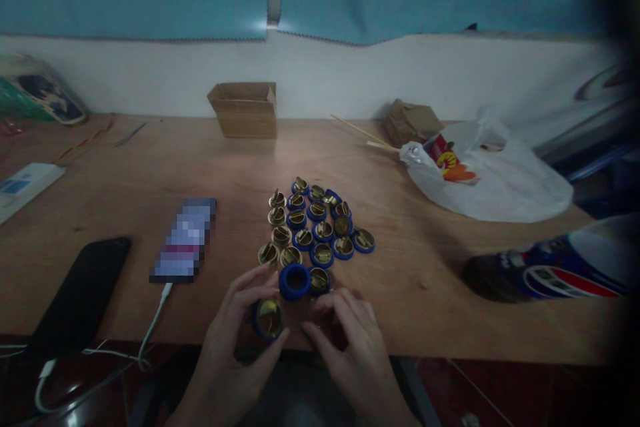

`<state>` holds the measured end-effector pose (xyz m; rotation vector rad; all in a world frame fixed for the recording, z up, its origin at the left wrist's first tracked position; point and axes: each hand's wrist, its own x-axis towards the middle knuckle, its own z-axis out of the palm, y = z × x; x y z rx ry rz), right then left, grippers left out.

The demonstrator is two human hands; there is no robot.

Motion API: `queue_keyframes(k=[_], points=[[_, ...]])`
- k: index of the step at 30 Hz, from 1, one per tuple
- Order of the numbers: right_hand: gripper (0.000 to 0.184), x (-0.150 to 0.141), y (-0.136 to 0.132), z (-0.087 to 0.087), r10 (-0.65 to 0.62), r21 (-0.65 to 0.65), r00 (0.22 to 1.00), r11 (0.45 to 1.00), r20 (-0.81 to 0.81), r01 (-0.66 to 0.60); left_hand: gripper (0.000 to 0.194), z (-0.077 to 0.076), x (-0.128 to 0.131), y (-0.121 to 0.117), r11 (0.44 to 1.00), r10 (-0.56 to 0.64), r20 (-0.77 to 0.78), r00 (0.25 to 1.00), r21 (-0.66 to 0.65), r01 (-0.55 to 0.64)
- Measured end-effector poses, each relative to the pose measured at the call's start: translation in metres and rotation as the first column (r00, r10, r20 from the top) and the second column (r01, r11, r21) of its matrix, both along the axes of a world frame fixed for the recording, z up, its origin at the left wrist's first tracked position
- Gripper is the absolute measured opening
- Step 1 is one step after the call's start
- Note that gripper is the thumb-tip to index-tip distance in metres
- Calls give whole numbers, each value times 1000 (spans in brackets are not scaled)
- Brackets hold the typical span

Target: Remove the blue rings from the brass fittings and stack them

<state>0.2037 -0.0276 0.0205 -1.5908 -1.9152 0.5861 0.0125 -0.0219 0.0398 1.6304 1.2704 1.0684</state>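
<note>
My left hand (240,340) curls around a round brass-coloured badge back (269,317) with a dark blue rim, holding it near the table's front edge between thumb and fingers. My right hand (350,330) hovers just to its right, fingers half curled and thumb apart from them; I see nothing between them. Beyond my fingertips sits a blue ring (295,281) with a dark hollow centre. Touching its right side is another blue-rimmed badge back (319,279). Farther away, several blue-rimmed badge backs (323,253) and several plain brass ones (281,235) lie clustered, pin side up.
Left of the cluster lie a lit phone (185,240) on a white cable (155,323) and a black phone-like slab (80,293). A cardboard box (249,111) stands at the wall. At right are a white plastic bag (520,180) and a cola bottle (550,267) on its side.
</note>
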Motion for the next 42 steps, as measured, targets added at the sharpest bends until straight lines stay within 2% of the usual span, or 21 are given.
queue_keyframes(k=[4,9,15,20,24,30,36,42], points=[[17,-1,1,-3,31,34,997,999,-71,-29,43,-7,0,3,1000,20,18,1000,-14,-19],[16,-1,4,-6,44,91,992,995,-116,-34,43,-20,-2,4,995,99,25,995,19,-99],[15,0,2,-6,33,95,985,995,-171,-16,39,-29,-4,-3,990,137,50,989,-52,-134],[13,1,0,-2,-34,52,939,997,-341,55,43,-21,-3,-7,992,121,120,985,-43,-116],[12,0,2,5,-57,33,877,996,-476,82,42,-8,0,-9,1000,-3,164,986,-6,4],[13,-3,5,15,-63,-24,787,998,-614,61,35,3,9,-5,993,-33,10,999,115,32],[13,-6,7,18,-65,-51,724,998,-686,42,28,0,14,-3,994,37,-85,996,107,-28],[11,-9,6,16,-47,-98,656,994,-754,-42,22,0,14,1,983,-16,-117,993,178,37]])
